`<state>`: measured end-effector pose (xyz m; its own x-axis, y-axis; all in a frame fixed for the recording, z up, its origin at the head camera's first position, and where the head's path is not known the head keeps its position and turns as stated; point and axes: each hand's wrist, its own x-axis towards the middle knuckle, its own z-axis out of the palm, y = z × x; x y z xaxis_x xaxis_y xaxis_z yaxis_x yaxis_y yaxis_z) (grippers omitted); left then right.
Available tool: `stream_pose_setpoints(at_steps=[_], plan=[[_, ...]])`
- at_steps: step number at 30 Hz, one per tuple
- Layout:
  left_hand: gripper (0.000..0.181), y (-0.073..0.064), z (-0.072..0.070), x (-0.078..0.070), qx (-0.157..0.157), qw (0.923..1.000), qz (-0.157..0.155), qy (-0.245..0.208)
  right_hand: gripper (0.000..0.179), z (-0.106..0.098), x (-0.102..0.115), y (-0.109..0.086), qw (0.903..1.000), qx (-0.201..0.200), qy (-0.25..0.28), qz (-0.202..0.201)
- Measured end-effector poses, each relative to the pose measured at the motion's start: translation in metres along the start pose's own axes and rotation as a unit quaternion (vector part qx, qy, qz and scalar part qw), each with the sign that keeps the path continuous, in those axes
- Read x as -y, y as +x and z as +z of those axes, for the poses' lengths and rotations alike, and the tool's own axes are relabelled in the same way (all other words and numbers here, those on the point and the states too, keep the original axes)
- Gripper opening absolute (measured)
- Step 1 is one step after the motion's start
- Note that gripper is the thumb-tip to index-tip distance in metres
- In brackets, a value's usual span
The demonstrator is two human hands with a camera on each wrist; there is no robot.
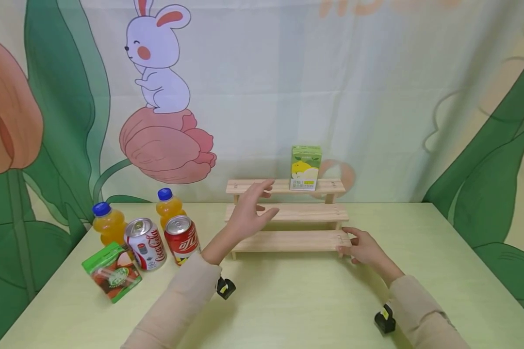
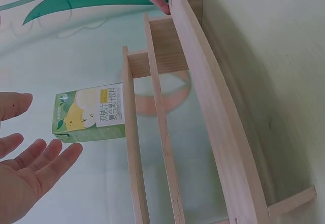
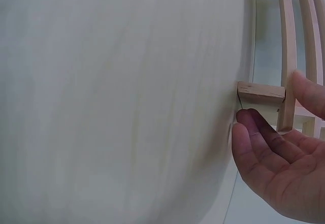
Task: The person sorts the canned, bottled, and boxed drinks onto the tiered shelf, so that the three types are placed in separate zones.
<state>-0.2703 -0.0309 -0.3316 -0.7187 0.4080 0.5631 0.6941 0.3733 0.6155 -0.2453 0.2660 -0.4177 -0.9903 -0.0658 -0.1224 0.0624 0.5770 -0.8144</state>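
We saw the wooden shelf (image 1: 288,241) at the frame's centre, between the hands, its long axis running left to right. The left hand (image 1: 250,213), fingers loosely extended, held nothing before its left half; the right hand (image 1: 364,248) gripped its lower right end. At centre left we saw two bottles (image 1: 109,225) containing orange drink. The juice carton (image 1: 305,168) stood upright on the top step, right of centre, printed front towards us.
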Motion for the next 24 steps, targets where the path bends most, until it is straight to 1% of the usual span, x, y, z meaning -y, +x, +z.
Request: stream_pose_setpoints(at_steps=[5,8,12,16,20,24], plan=[[0.056,-0.009,-0.005,0.002,-0.002,0.9999,0.012,0.003,0.064,0.0,0.001,0.0,1.0,-0.002,0.001,0.001],[0.056,-0.014,-0.007,0.002,-0.002,0.9998,0.02,-0.008,0.063,0.001,0.001,0.0,1.0,-0.001,0.003,0.001],[0.055,-0.019,-0.011,-0.002,0.003,0.9994,0.026,-0.022,0.063,0.0,0.0,0.0,1.0,-0.001,0.005,0.002],[0.055,-0.023,-0.014,-0.006,0.006,0.9991,0.038,-0.019,0.063,-0.001,0.0,0.0,1.0,-0.002,0.004,0.006],[0.054,-0.029,-0.017,-0.008,0.004,0.9985,0.051,-0.018,0.064,-0.001,0.0,-0.001,1.0,-0.001,0.004,0.0],[0.057,-0.036,-0.022,-0.01,0.003,0.9983,0.054,-0.019,0.064,0.0,0.001,-0.001,1.0,0.001,0.006,-0.003]])
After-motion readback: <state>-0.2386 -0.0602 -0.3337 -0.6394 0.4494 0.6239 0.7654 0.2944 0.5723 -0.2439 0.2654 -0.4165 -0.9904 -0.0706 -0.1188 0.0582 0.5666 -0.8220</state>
